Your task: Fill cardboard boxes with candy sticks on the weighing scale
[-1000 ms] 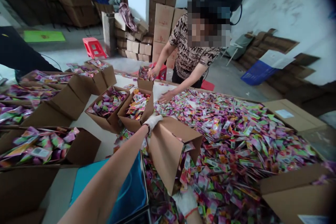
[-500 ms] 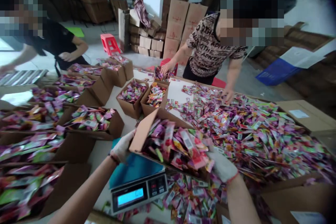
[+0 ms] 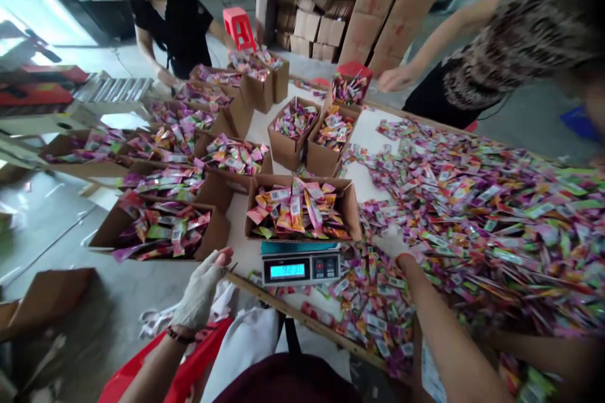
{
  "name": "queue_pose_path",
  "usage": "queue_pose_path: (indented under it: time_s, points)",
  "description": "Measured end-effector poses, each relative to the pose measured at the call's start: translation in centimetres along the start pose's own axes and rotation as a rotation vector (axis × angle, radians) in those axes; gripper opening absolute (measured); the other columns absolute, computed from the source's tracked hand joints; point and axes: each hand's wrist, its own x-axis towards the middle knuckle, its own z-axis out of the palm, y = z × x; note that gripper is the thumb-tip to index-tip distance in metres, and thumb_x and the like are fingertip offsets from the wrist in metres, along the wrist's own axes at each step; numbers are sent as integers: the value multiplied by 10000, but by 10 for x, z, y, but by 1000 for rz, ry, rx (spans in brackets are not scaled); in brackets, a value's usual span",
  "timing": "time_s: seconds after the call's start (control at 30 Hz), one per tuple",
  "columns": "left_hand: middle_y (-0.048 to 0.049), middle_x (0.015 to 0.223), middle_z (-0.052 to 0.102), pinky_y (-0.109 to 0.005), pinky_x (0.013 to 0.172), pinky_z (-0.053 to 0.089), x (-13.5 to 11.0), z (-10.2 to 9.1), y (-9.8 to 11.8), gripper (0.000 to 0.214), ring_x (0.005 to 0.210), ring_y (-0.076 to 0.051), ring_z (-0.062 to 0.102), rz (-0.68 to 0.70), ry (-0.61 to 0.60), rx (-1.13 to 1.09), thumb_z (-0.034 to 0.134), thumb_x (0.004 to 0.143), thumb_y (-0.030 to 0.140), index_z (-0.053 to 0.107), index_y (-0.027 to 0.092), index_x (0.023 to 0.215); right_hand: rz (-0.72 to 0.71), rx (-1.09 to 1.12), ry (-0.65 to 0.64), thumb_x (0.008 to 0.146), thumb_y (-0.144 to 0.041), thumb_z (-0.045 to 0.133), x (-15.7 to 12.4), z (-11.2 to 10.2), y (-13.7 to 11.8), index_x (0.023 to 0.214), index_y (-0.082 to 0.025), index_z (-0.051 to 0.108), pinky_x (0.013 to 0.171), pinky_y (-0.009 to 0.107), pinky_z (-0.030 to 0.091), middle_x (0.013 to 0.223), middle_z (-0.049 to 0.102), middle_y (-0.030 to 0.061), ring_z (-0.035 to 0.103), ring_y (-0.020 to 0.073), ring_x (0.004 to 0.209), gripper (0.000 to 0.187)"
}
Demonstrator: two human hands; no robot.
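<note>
A cardboard box point(image 3: 350, 209) heaped with colourful packets sits on a blue digital scale point(image 3: 300, 266) whose display is lit. My left hand point(image 3: 200, 291), in a white glove, hovers to the left of the scale with its fingers loosely spread and nothing in it. My right hand point(image 3: 392, 243), also gloved, rests on the pile of loose packets point(image 3: 477, 227) just right of the box; its fingers are blurred among the packets.
Several open boxes of packets point(image 3: 163, 233) crowd the left and far side of the table. A person in black point(image 3: 174, 28) stands at far left by a roller conveyor point(image 3: 111, 89). Another person's hand point(image 3: 394, 77) reaches in from the right. A red stool point(image 3: 242, 26) and stacked cartons stand behind.
The box I held in both hands now sits on the scale. Both hands have let go; the left drew back, the right dropped to the loose packets. The view tilted down.
</note>
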Motion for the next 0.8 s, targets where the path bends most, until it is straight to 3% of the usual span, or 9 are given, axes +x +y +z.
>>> queue_pose_path:
  time_s: [0.07, 0.13, 0.2, 0.27, 0.37, 0.47, 0.6, 0.7, 0.8]
  points:
    - [-168, 1370, 699, -376, 1090, 527, -17, -17, -23, 769, 1299, -320, 646, -67, 13, 9, 690, 759, 763, 704, 173, 1252, 170, -111, 64, 649, -286, 907, -9, 16, 43, 1274, -128, 571, 1184, 583, 322, 1481, 446, 351, 332, 470, 1514, 727]
    - [-161, 1372, 705, -399, 1093, 534, -31, -27, -40, 753, 1311, -330, 643, -138, 31, 0, 697, 749, 774, 710, 200, 1236, 211, -126, 56, 681, -271, 904, -23, 42, 69, 1274, -120, 588, 1186, 640, 302, 1514, 418, 338, 293, 489, 1525, 688]
    - [-166, 1394, 694, -420, 1101, 533, -42, -26, -50, 734, 1313, -335, 645, -186, 35, -29, 697, 759, 764, 702, 208, 1239, 200, -101, 36, 805, -280, 836, -37, 67, 79, 1269, -152, 622, 1170, 625, 377, 1497, 497, 220, 409, 411, 1468, 527]
    - [-177, 1422, 675, -421, 1105, 531, -47, -18, -51, 722, 1319, -334, 644, -200, 2, -43, 689, 781, 745, 691, 204, 1259, 179, -54, 4, 944, -346, 720, -45, 82, 78, 1282, -193, 641, 1086, 534, 508, 1420, 587, 121, 570, 295, 1310, 379]
    - [-197, 1417, 672, -406, 1086, 542, -51, 3, -39, 716, 1324, -338, 642, -187, -67, -41, 696, 779, 728, 698, 194, 1256, 146, -31, -55, 995, -398, 660, -45, 81, 73, 1248, -187, 658, 968, 444, 578, 1294, 659, 87, 659, 221, 1123, 329]
    - [-202, 1378, 696, -426, 1097, 535, -49, 19, -22, 717, 1335, -358, 632, -163, -101, -40, 745, 724, 715, 723, 186, 1207, 99, -97, -110, 891, -218, 751, -35, 63, 68, 1108, -196, 710, 984, 412, 533, 1075, 721, 60, 680, 229, 1067, 223]
    - [-218, 1346, 709, -490, 1160, 485, -41, 22, -14, 813, 1334, -380, 627, -89, -107, -48, 772, 658, 747, 719, 139, 1195, 2, -196, -155, 674, 1, 720, -21, 20, 47, 1037, -217, 772, 884, 353, 501, 710, 674, 2, 692, 249, 879, 427]
    - [-220, 1314, 723, -484, 1141, 505, -35, 15, -19, 806, 1301, -381, 649, -48, -106, -44, 761, 666, 761, 728, 141, 1180, -77, -249, -178, 599, 14, 671, -19, -32, 13, 954, -179, 807, 758, 314, 497, 568, 604, -31, 635, 206, 693, 426]
    - [-184, 1281, 743, -471, 1102, 532, -32, 9, -15, 719, 1281, -371, 658, 6, -62, 14, 727, 733, 736, 746, 173, 1181, -186, -265, -157, 565, -2, 652, -36, -95, -43, 1010, -163, 823, 667, 268, 490, 572, 624, -41, 596, 163, 608, 503]
